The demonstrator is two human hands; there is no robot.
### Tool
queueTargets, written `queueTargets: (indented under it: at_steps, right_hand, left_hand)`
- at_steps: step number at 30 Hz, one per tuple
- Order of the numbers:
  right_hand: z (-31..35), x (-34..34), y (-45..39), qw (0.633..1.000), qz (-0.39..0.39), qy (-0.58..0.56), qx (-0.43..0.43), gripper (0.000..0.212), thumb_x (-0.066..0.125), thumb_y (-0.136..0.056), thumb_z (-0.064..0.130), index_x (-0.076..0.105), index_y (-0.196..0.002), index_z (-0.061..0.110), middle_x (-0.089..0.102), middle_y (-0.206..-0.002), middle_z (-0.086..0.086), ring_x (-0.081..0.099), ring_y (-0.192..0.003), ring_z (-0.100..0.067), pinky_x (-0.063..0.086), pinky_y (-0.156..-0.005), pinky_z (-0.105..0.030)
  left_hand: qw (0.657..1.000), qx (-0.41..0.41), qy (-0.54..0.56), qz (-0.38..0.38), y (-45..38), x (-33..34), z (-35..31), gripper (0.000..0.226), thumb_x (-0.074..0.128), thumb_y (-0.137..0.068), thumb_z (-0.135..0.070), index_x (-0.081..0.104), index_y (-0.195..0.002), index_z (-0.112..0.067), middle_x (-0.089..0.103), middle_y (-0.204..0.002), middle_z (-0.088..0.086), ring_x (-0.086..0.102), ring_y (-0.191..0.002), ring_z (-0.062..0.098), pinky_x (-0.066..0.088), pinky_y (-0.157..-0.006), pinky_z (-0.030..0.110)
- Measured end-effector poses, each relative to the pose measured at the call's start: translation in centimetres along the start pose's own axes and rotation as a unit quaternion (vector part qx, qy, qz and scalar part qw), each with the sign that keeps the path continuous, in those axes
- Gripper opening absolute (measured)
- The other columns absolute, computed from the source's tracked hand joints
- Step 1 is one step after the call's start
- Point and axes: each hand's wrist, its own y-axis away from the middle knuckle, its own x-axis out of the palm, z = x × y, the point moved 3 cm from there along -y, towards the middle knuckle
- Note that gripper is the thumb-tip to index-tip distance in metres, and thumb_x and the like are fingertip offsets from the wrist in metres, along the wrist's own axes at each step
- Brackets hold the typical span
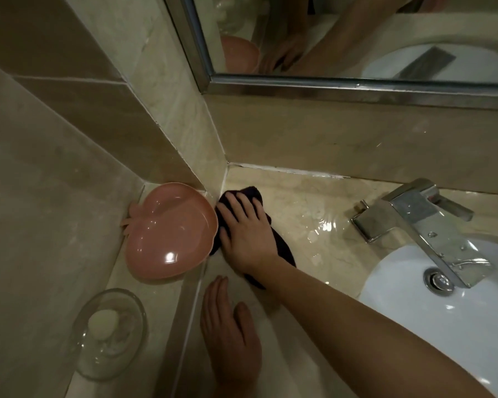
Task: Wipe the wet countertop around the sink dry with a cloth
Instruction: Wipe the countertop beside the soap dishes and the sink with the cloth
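Pink dish (170, 234) touches the cloth (282, 248) beside the faucet (420, 222).

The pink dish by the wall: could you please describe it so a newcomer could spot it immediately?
Start at the sink and look left to the wall corner. The pink dish sits there, beside the dark cloth. Unlike the clear glass dish nearby, it is opaque and apple-shaped.

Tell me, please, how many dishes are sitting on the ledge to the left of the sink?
2. A pink dish sits in the corner beside the cloth; a clear glass dish holding a pale lump sits nearer the camera. More may lie out of frame.
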Motion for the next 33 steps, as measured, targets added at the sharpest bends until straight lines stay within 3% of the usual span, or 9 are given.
queueTargets:
  at_steps: [7, 12, 18, 22, 26, 29, 33]
  right_hand:
    - [-5.8, -3.0, -1.7, 0.987, -0.093, 0.022, 0.128, 0.049, 0.041, -0.102, 0.035, 0.046, -0.147, 0.017, 0.038, -0.158, -0.006, 0.029, -0.148, -0.027, 0.014, -0.125, -0.045]
    - [-8.1, -4.6, 6.5, 0.961, -0.149, 0.023, 0.233, 0.048, 0.044, -0.103, 0.032, 0.046, -0.148, 0.015, 0.037, -0.159, -0.007, 0.028, -0.148, -0.028, 0.016, -0.124, -0.043]
    - [-9.3, -5.4, 14.8, 0.935, -0.196, -0.008, 0.296, 0.045, 0.04, -0.103, 0.027, 0.049, -0.145, 0.014, 0.043, -0.155, -0.007, 0.034, -0.142, -0.029, 0.023, -0.12, -0.042]
    - [-9.4, -5.7, 18.2, 0.925, -0.217, -0.062, 0.306, 0.039, 0.04, -0.103, 0.023, 0.056, -0.138, 0.015, 0.048, -0.147, -0.006, 0.042, -0.133, -0.032, 0.037, -0.108, -0.042]
    - [-9.2, -7.6, 20.2, 0.849, -0.242, -0.202, 0.423, 0.033, 0.047, -0.104, 0.029, 0.056, -0.135, 0.029, 0.048, -0.135, 0.004, 0.056, -0.115, -0.021, 0.039, -0.089, -0.03]
    - [-5.2, -9.3, 20.0, 0.869, -0.265, -0.211, 0.362, 0.033, 0.054, -0.101, 0.029, 0.058, -0.134, 0.027, 0.054, -0.129, 0.008, 0.054, -0.108, -0.004, 0.035, -0.088, -0.019]
    - [1.5, -5.7, 17.9, 0.911, -0.156, -0.278, 0.263, 0.043, 0.055, -0.101, 0.028, 0.049, -0.144, 0.027, 0.042, -0.137, 0.009, 0.044, -0.097, 0.013, 0.034, -0.079, -0.002]
  left_hand:
    - [1.0, 0.016, -0.005, -0.007, 0.0, 0.1, 0.2, 0.051, 0.04, -0.094, -0.024, 0.056, -0.136, -0.001, 0.057, -0.14, 0.014, 0.05, -0.13, 0.03, 0.031, -0.111, 0.031]
    - [1.0, 0.012, -0.015, 0.006, 0.2, -0.1, 0.0, 0.051, 0.04, -0.095, -0.027, 0.054, -0.139, -0.005, 0.053, -0.144, 0.011, 0.047, -0.135, 0.03, 0.031, -0.112, 0.035]
    - [1.0, 0.006, -0.007, 0.014, 0.2, -0.3, -0.5, 0.051, 0.041, -0.093, -0.025, 0.054, -0.138, -0.005, 0.053, -0.144, 0.013, 0.047, -0.134, 0.031, 0.038, -0.11, 0.046]
    - [1.0, 0.025, 0.001, 0.006, 0.2, -0.2, -0.4, 0.049, 0.042, -0.093, -0.023, 0.056, -0.135, -0.003, 0.053, -0.141, 0.016, 0.048, -0.133, 0.035, 0.04, -0.109, 0.05]
    - [1.0, 0.022, 0.002, 0.016, 0.2, 0.1, -0.1, 0.049, 0.043, -0.091, -0.024, 0.056, -0.136, -0.006, 0.051, -0.144, 0.013, 0.046, -0.135, 0.033, 0.039, -0.11, 0.05]
    - [0.999, 0.012, 0.026, 0.021, 0.2, -0.1, 0.0, 0.049, 0.041, -0.095, -0.028, 0.056, -0.137, -0.008, 0.052, -0.144, 0.011, 0.047, -0.136, 0.03, 0.038, -0.111, 0.05]
    - [0.992, -0.026, 0.119, 0.037, 0.5, -0.9, 0.2, 0.054, 0.031, -0.102, -0.042, 0.051, -0.144, -0.015, 0.052, -0.148, 0.004, 0.045, -0.138, 0.021, 0.037, -0.114, 0.048]
